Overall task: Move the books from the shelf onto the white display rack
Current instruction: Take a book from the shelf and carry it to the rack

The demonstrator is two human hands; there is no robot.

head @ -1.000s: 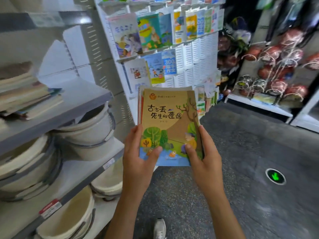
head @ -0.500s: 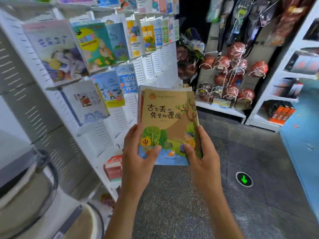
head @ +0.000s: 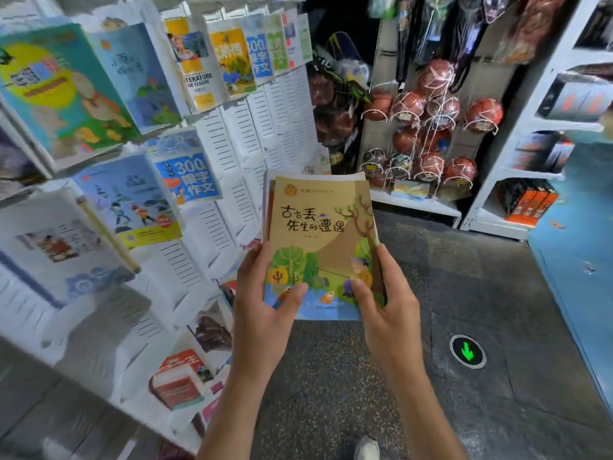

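Head view: my left hand (head: 265, 313) and right hand (head: 389, 313) both grasp a stack of books (head: 320, 240), thumbs pressed on the top cover's lower edge, fingers wrapped behind. The stack is held in the air, just right of the white display rack (head: 232, 161), above the dark floor (head: 464, 293).

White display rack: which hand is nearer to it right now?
Left. The left hand grips the book stack on its rack-side edge, close beside the white display rack. The right hand grips the far edge, toward the open floor.
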